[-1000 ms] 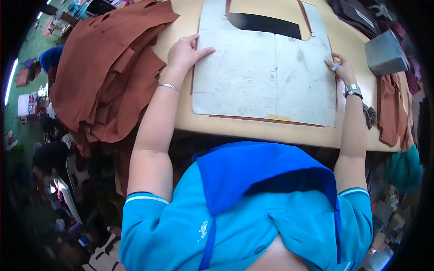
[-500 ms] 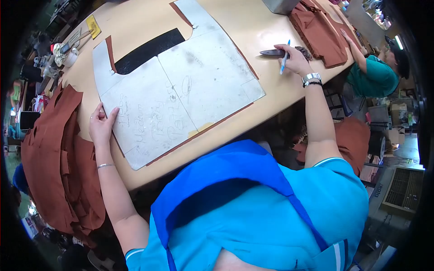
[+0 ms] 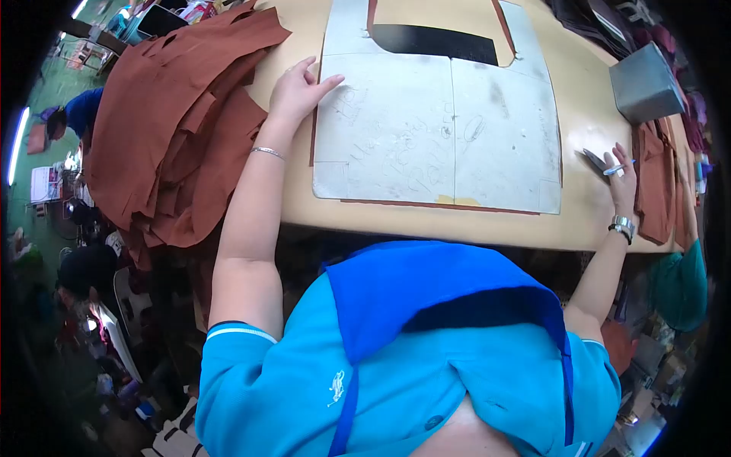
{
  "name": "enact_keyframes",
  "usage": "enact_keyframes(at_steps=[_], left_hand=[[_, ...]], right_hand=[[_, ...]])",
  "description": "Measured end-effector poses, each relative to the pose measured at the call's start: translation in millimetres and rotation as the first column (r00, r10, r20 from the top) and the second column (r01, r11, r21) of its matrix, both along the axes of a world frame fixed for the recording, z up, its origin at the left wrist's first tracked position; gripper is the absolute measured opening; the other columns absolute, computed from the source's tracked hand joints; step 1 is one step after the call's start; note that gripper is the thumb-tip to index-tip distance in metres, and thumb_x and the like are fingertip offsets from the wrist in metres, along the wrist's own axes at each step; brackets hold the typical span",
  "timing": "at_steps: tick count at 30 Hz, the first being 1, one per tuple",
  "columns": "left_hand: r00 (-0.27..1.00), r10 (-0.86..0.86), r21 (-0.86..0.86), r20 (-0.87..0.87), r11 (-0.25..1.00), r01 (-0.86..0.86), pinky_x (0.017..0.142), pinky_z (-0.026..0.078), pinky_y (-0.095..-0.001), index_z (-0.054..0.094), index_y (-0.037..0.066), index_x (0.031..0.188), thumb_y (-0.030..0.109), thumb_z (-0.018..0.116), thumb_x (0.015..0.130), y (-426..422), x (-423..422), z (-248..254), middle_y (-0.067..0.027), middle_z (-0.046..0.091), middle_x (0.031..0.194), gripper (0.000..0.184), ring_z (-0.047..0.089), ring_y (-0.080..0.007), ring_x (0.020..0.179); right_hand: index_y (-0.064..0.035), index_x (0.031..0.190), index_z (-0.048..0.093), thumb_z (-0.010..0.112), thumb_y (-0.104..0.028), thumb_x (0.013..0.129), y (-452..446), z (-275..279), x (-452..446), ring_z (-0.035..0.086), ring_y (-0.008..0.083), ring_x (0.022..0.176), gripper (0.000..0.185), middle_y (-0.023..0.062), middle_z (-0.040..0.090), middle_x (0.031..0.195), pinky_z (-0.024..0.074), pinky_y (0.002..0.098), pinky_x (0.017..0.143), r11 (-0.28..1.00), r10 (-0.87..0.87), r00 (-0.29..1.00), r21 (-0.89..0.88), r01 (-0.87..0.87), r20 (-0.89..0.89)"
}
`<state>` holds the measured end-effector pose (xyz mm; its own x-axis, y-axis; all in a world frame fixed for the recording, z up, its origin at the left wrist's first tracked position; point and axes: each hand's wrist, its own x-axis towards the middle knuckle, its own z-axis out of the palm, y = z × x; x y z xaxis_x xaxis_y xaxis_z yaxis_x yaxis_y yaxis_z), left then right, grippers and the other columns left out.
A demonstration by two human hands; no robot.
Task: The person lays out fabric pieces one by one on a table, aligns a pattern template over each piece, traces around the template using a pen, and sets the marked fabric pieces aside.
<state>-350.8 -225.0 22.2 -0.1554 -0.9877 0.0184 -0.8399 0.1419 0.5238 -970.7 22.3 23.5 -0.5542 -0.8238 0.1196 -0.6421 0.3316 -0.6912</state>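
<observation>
A large pale cardboard pattern [image 3: 396, 145] with pencil writing and a drawn line lies flat on the table, a reddish-brown piece [image 3: 365, 202] showing along its edges. At the pattern's left edge is my left hand [image 3: 295, 93], fingers apart and thumb lying over the edge. My right hand [image 3: 623, 183] is at the table's right side, closed around a blue-and-white pen [image 3: 615, 169]. Just by its fingertips is a dark pointed blade [image 3: 594, 161]; whether the fingers touch it, I cannot tell. A black panel [image 3: 438, 43] shows within the pattern's cut-out.
Stacked reddish-brown pieces [image 3: 164, 129] hang over the table's left end. A grey metal block [image 3: 647, 82] and more brown pieces [image 3: 656, 183] are at the right. Beyond them a co-worker's green sleeve [image 3: 678, 289] shows. The table [image 3: 434, 227] ends close to my body.
My view has swung, so the pattern and table now appear further right and squarer to me. My left hand stays at the pattern's left edge; my right hand still holds the pen.
</observation>
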Motion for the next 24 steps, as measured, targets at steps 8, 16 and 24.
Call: enact_keyframes(at_steps=[8,16,24], left_hand=[[0.870,-0.487,-0.326,0.072,0.813,0.482,0.094,0.049,-0.0406,0.063,0.008,0.122,0.046,0.074,0.079,-12,-112,5,-0.0166,0.060,0.117,0.058,0.059,-0.0325,0.108],[0.755,-0.632,-0.080,0.176,0.755,0.650,0.097,0.045,-0.0395,0.065,0.008,0.121,0.042,0.082,0.069,-21,-161,21,-0.0122,0.060,0.118,0.064,0.056,-0.0309,0.112],[0.731,-0.651,-0.095,0.203,0.730,0.677,0.096,0.044,-0.0403,0.066,0.008,0.119,0.045,0.082,0.067,-22,-161,19,-0.0104,0.061,0.114,0.066,0.055,-0.0295,0.112]], right_hand=[[-0.0059,0.123,0.062,0.033,-0.050,0.104,-77,17,101,0.053,0.0074,0.076,0.056,0.0022,0.061,0.088,0.0465,0.0232,0.069,0.945,0.153,0.918,-0.326,-0.027,0.367],[-0.0024,0.113,0.066,0.060,-0.026,0.097,-144,9,195,0.059,0.0067,0.076,0.029,0.0038,0.067,0.092,0.0488,0.0216,0.067,0.860,0.435,0.789,-0.460,-0.221,0.435],[-0.0002,0.087,0.066,0.067,-0.012,0.083,-201,-12,258,0.064,0.0071,0.067,0.013,0.0037,0.067,0.074,0.0502,0.0229,0.059,0.840,0.497,0.786,-0.431,-0.330,0.368]])
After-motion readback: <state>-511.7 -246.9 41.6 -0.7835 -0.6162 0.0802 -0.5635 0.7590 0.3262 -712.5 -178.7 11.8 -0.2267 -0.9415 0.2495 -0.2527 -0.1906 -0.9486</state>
